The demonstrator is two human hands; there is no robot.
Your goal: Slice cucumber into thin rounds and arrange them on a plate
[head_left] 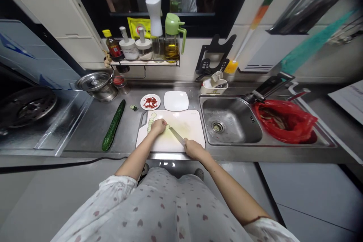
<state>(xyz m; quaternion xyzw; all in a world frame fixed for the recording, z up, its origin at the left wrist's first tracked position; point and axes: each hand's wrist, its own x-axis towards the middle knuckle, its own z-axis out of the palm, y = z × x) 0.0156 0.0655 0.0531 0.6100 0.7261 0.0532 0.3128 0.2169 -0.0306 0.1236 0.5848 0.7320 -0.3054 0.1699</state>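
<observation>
On the white cutting board (185, 119), my left hand (159, 125) has its fingers closed on a small pale-green cucumber piece (167, 126), mostly hidden by the fingers. My right hand (194, 148) grips the handle of a kitchen knife (177, 136). The blade points up and left, its tip at the cucumber piece. Several thin cucumber slices (150, 123) lie in a curved row just left of my left hand. A whole dark-green cucumber (114, 125) rests on the steel counter, left of the board.
Behind the board are a white plate of chopped red bits (150, 102) and a square white plate (176, 101). A cucumber end (134, 107) lies nearby. The sink (231, 121) and a red plastic bag (285, 121) are right; a steel pot (99, 85) is back left.
</observation>
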